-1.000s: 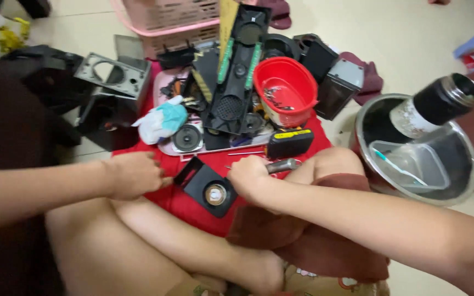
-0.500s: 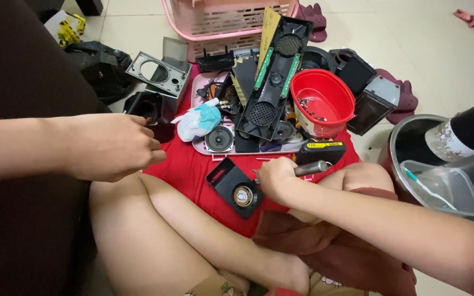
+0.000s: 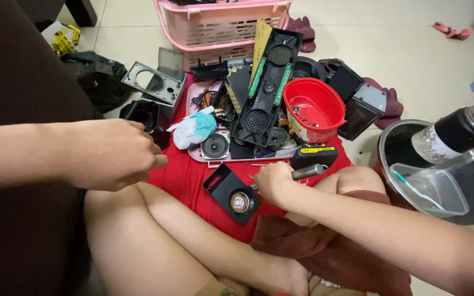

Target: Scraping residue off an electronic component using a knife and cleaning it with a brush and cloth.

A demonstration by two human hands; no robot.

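Right hand (image 3: 272,183) grip, seemingly around grey-handled tool (image 3: 309,172)

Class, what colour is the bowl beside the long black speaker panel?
Red, with small parts inside; the bowl shows clearly in the head view.

Single head view, looking steeply down, close over lap and floor.

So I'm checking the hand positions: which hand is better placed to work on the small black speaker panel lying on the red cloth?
Right. The right hand already grips a metal-handled tool beside the black speaker panel, while the left hand is loosely closed farther away, above the knee.
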